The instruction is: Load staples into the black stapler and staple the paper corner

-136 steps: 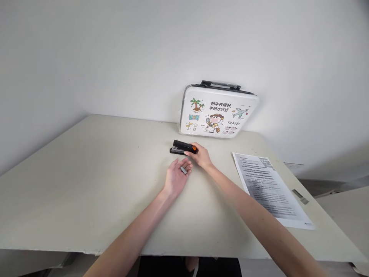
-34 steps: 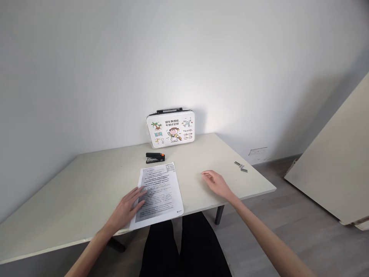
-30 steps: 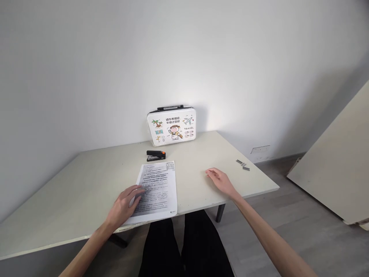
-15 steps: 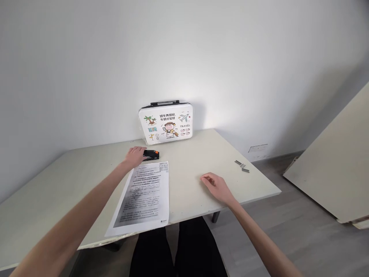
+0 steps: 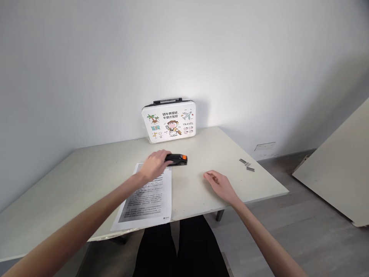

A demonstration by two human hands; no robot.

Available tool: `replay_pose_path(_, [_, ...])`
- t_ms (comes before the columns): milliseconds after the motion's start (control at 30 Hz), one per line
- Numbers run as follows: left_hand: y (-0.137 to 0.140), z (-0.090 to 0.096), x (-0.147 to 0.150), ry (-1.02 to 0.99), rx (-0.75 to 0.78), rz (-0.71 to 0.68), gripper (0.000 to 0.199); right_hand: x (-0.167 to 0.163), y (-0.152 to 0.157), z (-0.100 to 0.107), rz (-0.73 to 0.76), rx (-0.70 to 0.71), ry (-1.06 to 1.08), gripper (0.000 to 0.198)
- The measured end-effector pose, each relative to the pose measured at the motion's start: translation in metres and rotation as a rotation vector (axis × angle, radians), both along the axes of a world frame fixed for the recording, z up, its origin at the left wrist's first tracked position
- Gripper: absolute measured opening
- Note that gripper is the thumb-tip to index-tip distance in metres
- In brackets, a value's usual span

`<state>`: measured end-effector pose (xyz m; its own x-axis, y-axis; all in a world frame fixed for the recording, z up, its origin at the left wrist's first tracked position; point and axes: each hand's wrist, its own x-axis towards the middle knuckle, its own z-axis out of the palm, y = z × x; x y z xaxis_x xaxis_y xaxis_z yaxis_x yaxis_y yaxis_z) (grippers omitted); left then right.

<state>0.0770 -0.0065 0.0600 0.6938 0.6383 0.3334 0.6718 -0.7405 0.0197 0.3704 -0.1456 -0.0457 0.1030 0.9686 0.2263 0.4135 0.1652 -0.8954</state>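
A black stapler (image 5: 176,159) with an orange patch at its end is gripped in my left hand (image 5: 155,165), over the top of a printed sheet of paper (image 5: 144,206). The hand and forearm cover the sheet's upper left part. My right hand (image 5: 220,186) rests near the table's front edge, fingers loosely curled together with nothing visible in them. To its right lie several strips of staples (image 5: 247,164).
A white case (image 5: 170,121) with cartoon prints and a black handle stands against the wall at the back of the pale table (image 5: 86,181). A wall socket (image 5: 265,146) and a pale panel (image 5: 340,173) are on the right.
My left hand has moved right and nearer to me, bringing the stapler from behind the sheet to over its top right. My right hand stays curled in about the same place.
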Motion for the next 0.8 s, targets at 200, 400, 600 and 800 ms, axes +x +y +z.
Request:
replay_pose_path(200, [-0.068, -0.027, 0.059, -0.062, -0.162, -0.222, 0.028, 0.001, 0.001, 0.0, -0.053, 0.043, 0.127, 0.05])
replay_pose_path(400, [-0.081, -0.052, 0.079, -0.143, -0.196, -0.222, 0.026, 0.003, 0.003, -0.002, -0.017, 0.046, 0.065, 0.046])
replay_pose_path(600, [-0.066, -0.061, 0.016, -0.138, -0.325, -0.144, 0.066, 0.003, 0.004, -0.001, -0.001, 0.028, 0.085, 0.042])
replay_pose_path(800, [-0.046, -0.083, -0.065, -0.025, -0.355, 0.163, 0.068, 0.001, 0.003, -0.003, -0.002, 0.017, 0.006, 0.04])
